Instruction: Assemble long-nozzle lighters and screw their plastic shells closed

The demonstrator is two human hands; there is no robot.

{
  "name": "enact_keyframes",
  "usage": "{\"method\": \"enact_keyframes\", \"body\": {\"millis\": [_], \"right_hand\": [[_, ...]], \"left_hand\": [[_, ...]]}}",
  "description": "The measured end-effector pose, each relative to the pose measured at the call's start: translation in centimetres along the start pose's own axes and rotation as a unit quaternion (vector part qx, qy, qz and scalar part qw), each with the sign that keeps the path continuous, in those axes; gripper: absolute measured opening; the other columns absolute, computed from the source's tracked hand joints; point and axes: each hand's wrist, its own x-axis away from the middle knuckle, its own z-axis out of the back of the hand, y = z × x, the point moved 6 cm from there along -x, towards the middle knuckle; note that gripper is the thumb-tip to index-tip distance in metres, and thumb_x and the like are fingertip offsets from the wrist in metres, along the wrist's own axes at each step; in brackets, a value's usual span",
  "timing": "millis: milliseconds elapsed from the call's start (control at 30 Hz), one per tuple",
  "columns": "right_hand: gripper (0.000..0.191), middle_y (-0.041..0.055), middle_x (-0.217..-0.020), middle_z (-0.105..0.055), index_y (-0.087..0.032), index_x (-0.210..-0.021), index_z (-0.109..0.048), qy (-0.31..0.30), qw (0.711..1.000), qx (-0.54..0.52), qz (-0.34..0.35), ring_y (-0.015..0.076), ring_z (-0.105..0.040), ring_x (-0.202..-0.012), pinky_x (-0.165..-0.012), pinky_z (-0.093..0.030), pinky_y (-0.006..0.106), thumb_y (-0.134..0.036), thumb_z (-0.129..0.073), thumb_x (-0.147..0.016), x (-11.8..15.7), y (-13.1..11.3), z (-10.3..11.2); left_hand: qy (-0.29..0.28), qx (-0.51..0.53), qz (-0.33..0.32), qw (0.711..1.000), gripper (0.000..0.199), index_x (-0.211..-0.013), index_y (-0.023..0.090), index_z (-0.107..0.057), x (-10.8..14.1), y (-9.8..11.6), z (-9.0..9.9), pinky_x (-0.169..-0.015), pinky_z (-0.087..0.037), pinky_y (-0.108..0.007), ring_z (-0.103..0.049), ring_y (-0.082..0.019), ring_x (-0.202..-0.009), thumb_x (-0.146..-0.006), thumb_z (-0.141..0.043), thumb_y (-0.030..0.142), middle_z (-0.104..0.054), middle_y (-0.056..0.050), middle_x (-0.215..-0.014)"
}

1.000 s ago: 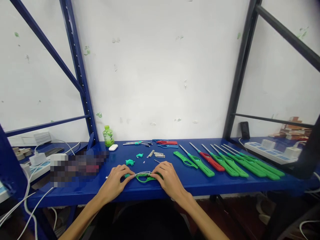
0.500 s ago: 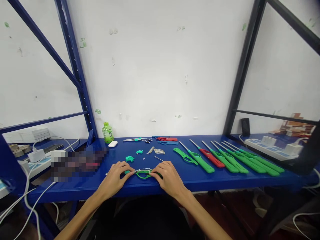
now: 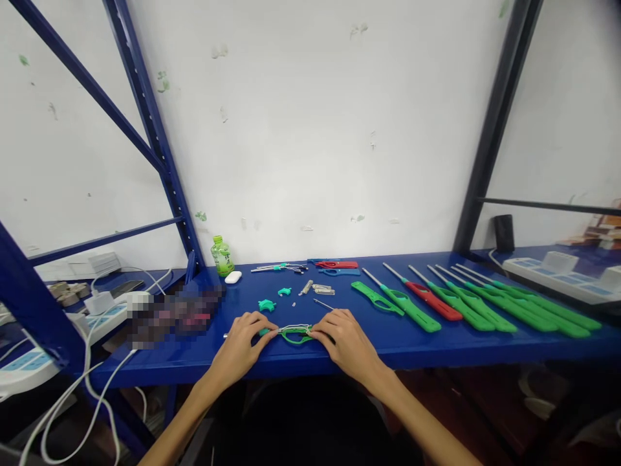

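At the table's front edge, a green utility lighter casing (image 3: 295, 342) lies between my hands, with thin white wires (image 3: 295, 327) along its top. My left hand (image 3: 242, 344) pinches its wand end, where a teal collar partly shows; a metal tip pokes out beyond that hand. My right hand (image 3: 348, 342) is closed at the handle end, fingertips at the wires, and covers most of the handle. Just beyond this hand lies a thin metal rod (image 3: 323, 303). Teal trigger-like pieces (image 3: 266, 305) and small clear parts (image 3: 323, 289) lie farther back.
Several long-necked green lighters (image 3: 417, 312) and a red one (image 3: 431, 299) lie in a row at right. Metal wands (image 3: 272, 268) and red and blue casings (image 3: 339, 265) lie at the back. A green bottle (image 3: 222, 257), white case (image 3: 233, 277) and power strip (image 3: 109, 317) are leftward.
The view has shifted, so the table's contents appear farther right. Both hands keep hold of the green lighter casing, with little change in their grip.
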Motion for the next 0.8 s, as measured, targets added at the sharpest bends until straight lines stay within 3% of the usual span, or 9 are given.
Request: {"method": "enact_keyframes", "body": {"millis": [167,300,500,667,800], "right_hand": [[0.006,0.0008,-0.097,-0.078,-0.024,-0.097,-0.078,0.008,1.000,-0.014,-0.017,0.0216,-0.068,-0.094,-0.092,-0.047,0.039,-0.027,-0.075,-0.100,-0.1,-0.1,0.3],[0.012,0.0009,-0.098,-0.078,-0.025,-0.098,-0.079,0.001,1.000,-0.011,-0.027,0.0207,-0.068,-0.095,-0.097,-0.046,0.039,-0.026,-0.069,-0.105,0.0,0.0,0.5],[0.016,0.0020,-0.097,-0.078,-0.025,-0.099,-0.080,-0.016,0.999,-0.015,-0.038,0.0214,-0.068,-0.095,-0.102,-0.046,0.042,-0.027,-0.066,-0.106,0.2,0.4,0.2],[0.014,0.0004,-0.095,-0.079,-0.027,-0.102,-0.081,-0.018,0.999,-0.021,-0.041,0.0201,-0.070,-0.093,-0.108,-0.046,0.043,-0.025,-0.068,-0.105,0.2,0.5,-0.1],[0.014,-0.0006,-0.096,-0.079,-0.028,-0.103,-0.082,-0.019,0.998,-0.029,-0.043,0.0193,-0.070,-0.091,-0.107,-0.049,0.041,-0.025,-0.068,-0.105,0.2,0.6,-0.1]], "left_hand": [[-0.008,-0.015,-0.011,1.000,0.026,-0.122,0.019,-0.069,0.0,0.0,0.0,-0.101,-0.057,-0.049,-0.069,-0.024,-0.113,-0.104,-0.066,0.038,-0.070,-0.008,-0.125],[-0.011,0.011,-0.018,1.000,0.024,-0.117,0.019,-0.071,-0.1,-0.5,-0.3,-0.102,-0.055,-0.050,-0.068,-0.024,-0.112,-0.107,-0.061,0.038,-0.071,-0.007,-0.119],[-0.003,0.054,-0.001,0.999,0.033,-0.116,0.034,-0.077,0.1,-1.2,-0.5,-0.103,-0.051,-0.046,-0.064,-0.025,-0.110,-0.109,-0.051,0.053,-0.071,-0.003,-0.114],[0.013,0.064,-0.006,0.998,0.035,-0.114,0.036,-0.078,0.2,-1.4,-0.6,-0.097,-0.053,-0.041,-0.066,-0.023,-0.104,-0.108,-0.050,0.058,-0.072,-0.001,-0.110],[0.028,0.063,-0.010,0.998,0.035,-0.114,0.037,-0.078,0.4,-1.8,-0.9,-0.101,-0.052,-0.040,-0.067,-0.023,-0.106,-0.107,-0.051,0.058,-0.071,-0.001,-0.112]]}}
